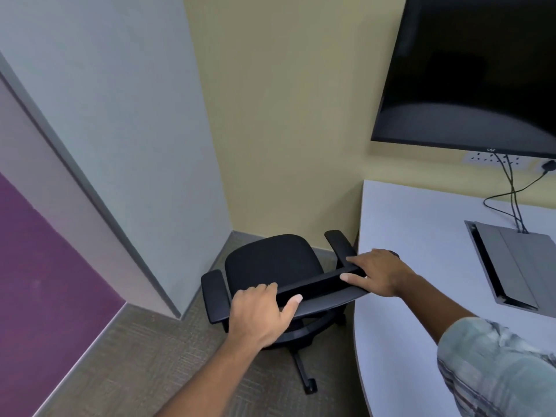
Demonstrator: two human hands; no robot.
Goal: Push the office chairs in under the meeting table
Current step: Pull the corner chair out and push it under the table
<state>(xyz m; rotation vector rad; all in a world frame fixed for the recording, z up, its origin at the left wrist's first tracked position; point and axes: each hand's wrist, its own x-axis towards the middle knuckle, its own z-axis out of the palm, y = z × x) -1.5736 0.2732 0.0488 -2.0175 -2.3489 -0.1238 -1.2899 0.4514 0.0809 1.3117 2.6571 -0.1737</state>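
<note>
Head view: both hands gripping the top edge of a black office chair's backrest point(319, 288) beside the counter point(421, 266).

The left hand point(258, 314) is wrapped over the left end of the backrest edge, thumb on the near face; the right hand point(376, 272) is closed over the right end, which lies over the counter's rim. The chair's seat point(270, 260) faces away from the hands, toward the corner of the wall, with its armrests to either side and a caster leg point(304, 371) below the left forearm. Judged from its casters, the chair should roll and swivel easily on the carpet, so it wants steering more than force. The rigid backrest top, held wide at both ends, looks like the best purchase for turning the chair toward the counter.
</note>
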